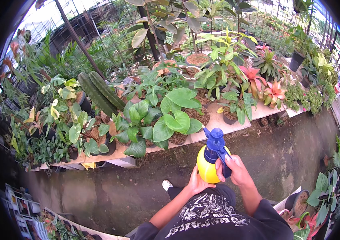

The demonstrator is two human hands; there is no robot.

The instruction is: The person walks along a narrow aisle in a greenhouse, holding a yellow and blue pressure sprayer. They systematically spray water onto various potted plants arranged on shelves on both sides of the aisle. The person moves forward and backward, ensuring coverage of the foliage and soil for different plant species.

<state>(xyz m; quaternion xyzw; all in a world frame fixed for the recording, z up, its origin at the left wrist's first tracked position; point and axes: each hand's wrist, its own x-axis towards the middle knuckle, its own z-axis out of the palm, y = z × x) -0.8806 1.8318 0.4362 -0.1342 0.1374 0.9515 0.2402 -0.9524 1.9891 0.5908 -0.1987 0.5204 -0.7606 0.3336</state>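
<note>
A yellow pump sprayer (205,163) with a blue pump head (215,139) is held in front of my body. My right hand (233,169) is wrapped around its blue handle. Under and beside the yellow bottle, my left hand (199,183) supports it from the lower left. The blue nozzle tilts up and left, close to the broad green leaves of a potted plant (177,121). Those leaves overhang the front edge of the plant bench (200,136). My palms and some fingers are partly hidden by the bottle.
Along the bench stand a columnar cactus (101,93), pink bromeliads (274,93) and a small potted plant (230,115). Behind them rises a wire-mesh fence (110,39). A concrete floor (278,150) runs below. Another potted plant (302,201) stands at lower right, beside my right arm.
</note>
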